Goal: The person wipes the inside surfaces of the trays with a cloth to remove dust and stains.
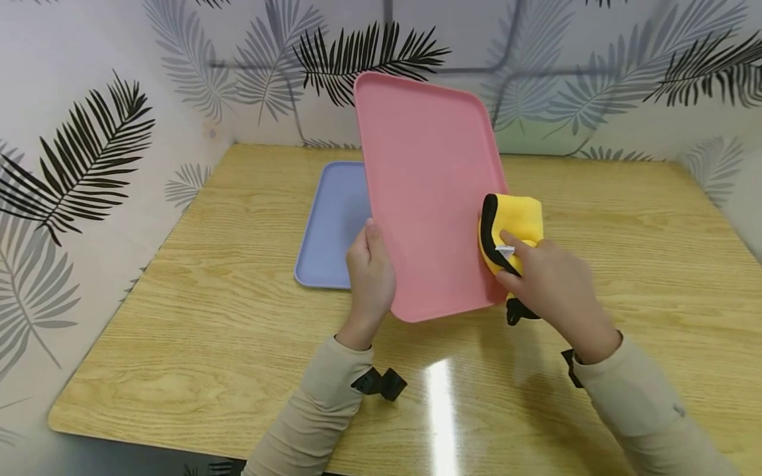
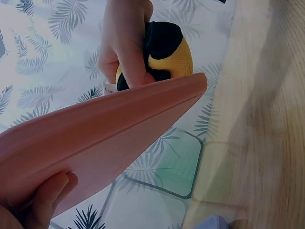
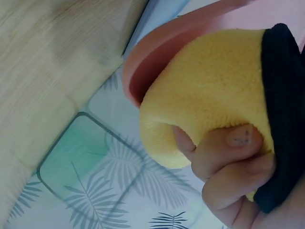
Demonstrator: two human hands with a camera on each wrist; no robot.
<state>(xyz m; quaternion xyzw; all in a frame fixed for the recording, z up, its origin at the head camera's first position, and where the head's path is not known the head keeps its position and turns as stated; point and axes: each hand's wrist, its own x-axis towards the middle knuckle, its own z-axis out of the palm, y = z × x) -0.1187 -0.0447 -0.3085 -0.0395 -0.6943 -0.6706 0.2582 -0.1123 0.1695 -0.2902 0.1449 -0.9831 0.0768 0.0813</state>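
Note:
A pink tray (image 1: 428, 172) is held up tilted above the table, its inner face toward the head camera. My left hand (image 1: 370, 274) grips its lower left edge, thumb in front; in the left wrist view curled fingers (image 2: 52, 195) show against its underside. My right hand (image 1: 550, 281) holds a folded yellow cloth (image 1: 518, 221) with black trim at the tray's lower right edge. In the right wrist view the cloth (image 3: 205, 81) laps over the tray rim (image 3: 136, 71), and the fingers (image 3: 233, 162) are bent into it.
A blue tray (image 1: 330, 225) lies flat on the wooden table (image 1: 238, 317), partly hidden behind the pink one. Behind the table is a wall covering (image 1: 250, 66) with a leaf pattern. A bright light reflection (image 1: 440, 410) shows near the front edge.

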